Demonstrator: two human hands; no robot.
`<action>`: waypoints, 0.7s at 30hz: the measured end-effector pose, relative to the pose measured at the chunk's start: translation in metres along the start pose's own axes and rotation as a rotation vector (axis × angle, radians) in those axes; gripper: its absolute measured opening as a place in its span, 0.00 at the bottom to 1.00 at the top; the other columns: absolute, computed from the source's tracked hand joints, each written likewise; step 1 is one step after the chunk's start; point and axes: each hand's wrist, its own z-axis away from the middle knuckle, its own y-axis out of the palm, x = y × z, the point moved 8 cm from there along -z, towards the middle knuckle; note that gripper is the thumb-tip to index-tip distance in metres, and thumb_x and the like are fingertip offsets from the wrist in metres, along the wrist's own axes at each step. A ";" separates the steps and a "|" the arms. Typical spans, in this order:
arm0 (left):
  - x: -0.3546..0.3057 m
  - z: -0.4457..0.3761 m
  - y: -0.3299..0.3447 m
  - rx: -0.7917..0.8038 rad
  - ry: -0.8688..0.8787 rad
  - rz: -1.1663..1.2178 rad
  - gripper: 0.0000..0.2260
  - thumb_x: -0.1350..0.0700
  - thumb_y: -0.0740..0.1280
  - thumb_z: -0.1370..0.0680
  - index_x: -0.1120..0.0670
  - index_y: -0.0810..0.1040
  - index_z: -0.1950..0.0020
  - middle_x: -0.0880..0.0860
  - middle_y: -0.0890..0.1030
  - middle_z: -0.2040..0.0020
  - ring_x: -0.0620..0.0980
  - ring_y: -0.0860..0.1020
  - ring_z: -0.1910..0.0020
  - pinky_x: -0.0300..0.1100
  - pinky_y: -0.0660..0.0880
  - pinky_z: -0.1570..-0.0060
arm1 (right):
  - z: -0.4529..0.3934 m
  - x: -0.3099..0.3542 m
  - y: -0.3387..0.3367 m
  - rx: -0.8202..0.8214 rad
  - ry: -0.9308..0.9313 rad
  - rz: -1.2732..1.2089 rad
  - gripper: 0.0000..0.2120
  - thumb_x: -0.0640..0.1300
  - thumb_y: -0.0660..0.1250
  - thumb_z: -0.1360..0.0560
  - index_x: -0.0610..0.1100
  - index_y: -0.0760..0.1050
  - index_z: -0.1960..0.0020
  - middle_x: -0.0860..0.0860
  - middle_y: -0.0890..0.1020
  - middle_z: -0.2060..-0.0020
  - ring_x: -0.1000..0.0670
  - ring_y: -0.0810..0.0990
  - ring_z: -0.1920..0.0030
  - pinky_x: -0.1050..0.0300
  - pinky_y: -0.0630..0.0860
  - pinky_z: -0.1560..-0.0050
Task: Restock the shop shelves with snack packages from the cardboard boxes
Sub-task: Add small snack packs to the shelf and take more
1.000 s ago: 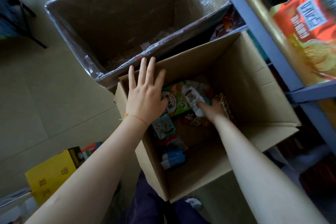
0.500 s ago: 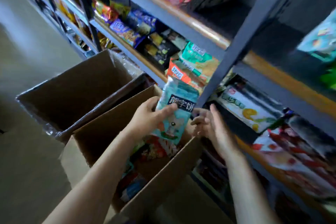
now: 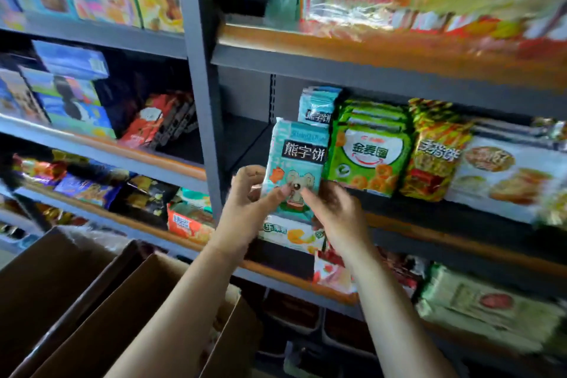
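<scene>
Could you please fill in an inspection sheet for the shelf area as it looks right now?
Surface: grey metal shelf with an orange front edge, partly stocked; a bare gap left of the teal packs.
Job's things: teal snack pack held upright at the shelf front; a matching teal pack already stands behind it; open cardboard box below, contents hardly visible.
Clutter: green snack packs and yellow snack packs beside the slot.
Hands: left hand and right hand both pinch the teal snack pack's lower part.
Cables: nothing seen.
Surroundings: grey upright post; neighbouring shelves of boxed and bagged snacks, partly blurred.
</scene>
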 end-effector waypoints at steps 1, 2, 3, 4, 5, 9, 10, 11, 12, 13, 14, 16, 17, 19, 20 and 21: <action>-0.006 -0.008 0.006 0.017 0.036 -0.017 0.18 0.54 0.78 0.28 0.53 0.74 0.45 0.61 0.82 0.43 0.53 0.82 0.49 0.49 0.81 0.50 | -0.008 0.005 -0.005 -0.045 -0.029 0.007 0.07 0.47 0.74 0.25 0.50 0.78 0.49 0.52 0.86 0.54 0.52 0.85 0.54 0.48 0.82 0.54; -0.009 -0.017 0.011 0.034 0.061 -0.032 0.16 0.55 0.77 0.27 0.54 0.74 0.45 0.61 0.82 0.43 0.54 0.82 0.48 0.47 0.81 0.51 | -0.015 0.008 -0.009 -0.087 -0.050 0.017 0.09 0.46 0.74 0.25 0.49 0.76 0.47 0.51 0.85 0.53 0.50 0.84 0.52 0.47 0.81 0.51; -0.010 -0.027 0.014 0.044 0.070 -0.043 0.15 0.57 0.77 0.26 0.54 0.74 0.44 0.60 0.83 0.43 0.54 0.83 0.48 0.46 0.81 0.52 | -0.022 0.013 -0.011 -0.123 -0.067 0.044 0.10 0.45 0.74 0.25 0.48 0.75 0.47 0.51 0.84 0.52 0.50 0.84 0.52 0.51 0.81 0.49; -0.009 -0.038 0.016 0.040 0.073 -0.061 0.15 0.59 0.76 0.25 0.55 0.74 0.44 0.60 0.83 0.43 0.54 0.83 0.48 0.46 0.81 0.53 | -0.029 0.017 -0.013 -0.153 -0.083 0.092 0.11 0.45 0.73 0.25 0.47 0.73 0.46 0.53 0.83 0.52 0.51 0.82 0.52 0.59 0.79 0.51; -0.009 -0.049 0.017 0.038 0.075 -0.088 0.14 0.61 0.75 0.24 0.56 0.73 0.44 0.59 0.83 0.43 0.54 0.83 0.47 0.47 0.81 0.52 | -0.035 0.022 -0.014 -0.176 -0.097 0.156 0.12 0.45 0.73 0.24 0.47 0.72 0.46 0.54 0.81 0.52 0.52 0.81 0.52 0.66 0.75 0.54; 0.003 -0.094 0.018 0.010 0.059 -0.236 0.14 0.61 0.76 0.25 0.52 0.73 0.46 0.55 0.83 0.46 0.54 0.83 0.46 0.59 0.81 0.44 | -0.061 0.028 -0.010 -0.199 -0.152 0.328 0.15 0.44 0.70 0.23 0.44 0.74 0.38 0.50 0.80 0.44 0.49 0.79 0.44 0.66 0.68 0.55; 0.005 -0.104 0.018 -0.003 0.045 -0.286 0.15 0.60 0.76 0.26 0.53 0.73 0.45 0.52 0.83 0.47 0.52 0.83 0.48 0.59 0.81 0.45 | -0.068 0.027 -0.008 -0.193 -0.144 0.366 0.17 0.44 0.70 0.23 0.43 0.74 0.34 0.48 0.80 0.42 0.49 0.78 0.42 0.63 0.69 0.52; 0.006 -0.112 0.016 -0.018 0.043 -0.344 0.15 0.59 0.77 0.26 0.53 0.74 0.45 0.51 0.83 0.49 0.51 0.83 0.49 0.58 0.81 0.46 | -0.073 0.025 -0.006 -0.187 -0.130 0.407 0.19 0.45 0.69 0.22 0.43 0.74 0.32 0.47 0.79 0.41 0.48 0.78 0.42 0.61 0.70 0.50; 0.008 -0.120 0.015 -0.027 0.042 -0.409 0.16 0.56 0.77 0.27 0.52 0.74 0.46 0.50 0.83 0.50 0.51 0.83 0.50 0.57 0.81 0.47 | -0.079 0.023 -0.005 -0.182 -0.119 0.449 0.20 0.45 0.68 0.22 0.44 0.74 0.31 0.46 0.79 0.42 0.48 0.78 0.44 0.60 0.72 0.52; 0.009 -0.126 0.015 -0.023 0.047 -0.470 0.16 0.54 0.78 0.28 0.52 0.75 0.46 0.51 0.84 0.50 0.53 0.82 0.50 0.56 0.80 0.47 | -0.083 0.021 -0.002 -0.168 -0.108 0.486 0.19 0.45 0.67 0.22 0.44 0.75 0.32 0.45 0.80 0.45 0.48 0.79 0.49 0.61 0.71 0.58; 0.012 -0.132 0.014 -0.012 0.042 -0.525 0.15 0.54 0.78 0.28 0.51 0.75 0.47 0.51 0.83 0.50 0.54 0.82 0.50 0.55 0.80 0.46 | -0.088 0.018 0.000 -0.142 -0.085 0.505 0.19 0.44 0.66 0.22 0.45 0.75 0.32 0.46 0.81 0.49 0.49 0.78 0.54 0.62 0.70 0.63; 0.017 -0.141 0.012 0.007 0.029 -0.579 0.14 0.55 0.77 0.27 0.51 0.75 0.47 0.49 0.82 0.51 0.53 0.81 0.50 0.53 0.80 0.47 | -0.096 0.006 0.005 -0.079 0.006 0.454 0.18 0.45 0.65 0.22 0.47 0.75 0.32 0.49 0.83 0.52 0.48 0.79 0.58 0.60 0.73 0.64; 0.020 -0.146 0.012 0.012 0.020 -0.575 0.14 0.55 0.77 0.27 0.51 0.76 0.47 0.48 0.81 0.52 0.52 0.81 0.50 0.54 0.81 0.48 | -0.099 -0.001 0.007 -0.058 0.063 0.392 0.17 0.46 0.65 0.22 0.49 0.75 0.33 0.51 0.83 0.52 0.47 0.82 0.58 0.55 0.79 0.60; 0.024 -0.153 0.012 0.036 0.013 -0.568 0.13 0.56 0.76 0.26 0.51 0.77 0.45 0.47 0.81 0.52 0.53 0.81 0.50 0.54 0.81 0.49 | -0.107 -0.015 0.008 -0.053 0.159 0.266 0.15 0.46 0.66 0.22 0.55 0.73 0.36 0.51 0.83 0.52 0.46 0.84 0.56 0.44 0.83 0.51; 0.025 -0.157 0.013 0.059 0.011 -0.570 0.13 0.56 0.76 0.26 0.51 0.78 0.44 0.48 0.82 0.51 0.53 0.81 0.49 0.54 0.81 0.48 | -0.109 -0.019 0.009 -0.061 0.194 0.199 0.14 0.45 0.66 0.22 0.57 0.72 0.39 0.50 0.83 0.51 0.46 0.84 0.55 0.43 0.83 0.50; 0.027 -0.161 0.014 0.085 0.013 -0.557 0.14 0.56 0.76 0.26 0.50 0.79 0.42 0.49 0.82 0.49 0.52 0.81 0.48 0.54 0.80 0.46 | -0.112 -0.021 0.011 -0.068 0.221 0.130 0.12 0.45 0.66 0.22 0.57 0.71 0.41 0.49 0.83 0.49 0.46 0.84 0.56 0.44 0.83 0.51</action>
